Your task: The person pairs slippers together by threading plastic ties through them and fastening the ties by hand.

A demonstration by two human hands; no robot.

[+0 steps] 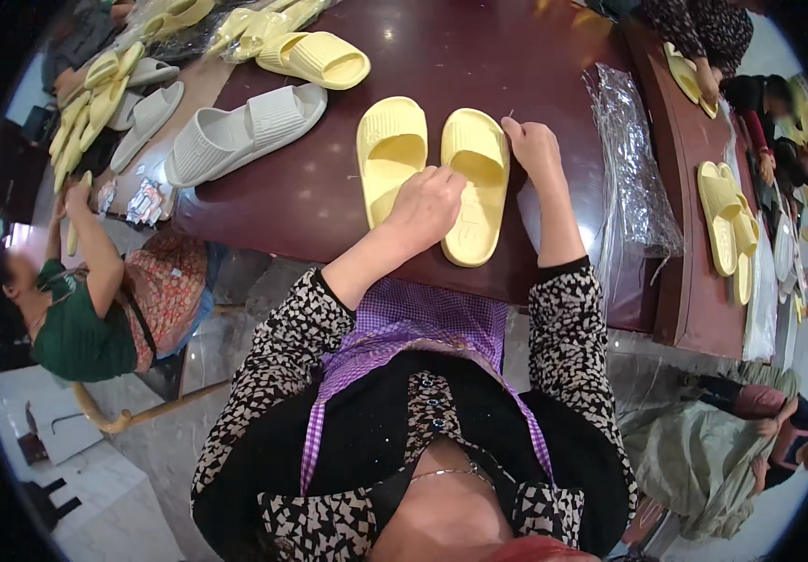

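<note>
Side by side in front of me on the dark red table lie two yellow slide slippers, a left one (pixel 388 155) and a right one (pixel 475 220), toes pointing away. My left hand (pixel 427 208) is closed over the gap between them, partly covering both insoles; whatever its fingers grip is hidden. Beside the right slipper's strap, my right hand (pixel 533 150) is closed in a pinch. A thin pale strand seems to stick up at its fingertips, too fine to name.
Grey slippers (pixel 249 133) and another yellow slipper (pixel 315 60) lie on the table (pixel 479 51) to the left and beyond. Clear plastic bags (pixel 631 159) lie at right. Yellow slippers (pixel 728 217) rest on a neighbouring table. A co-worker in green (pixel 86 318) handles slippers at left.
</note>
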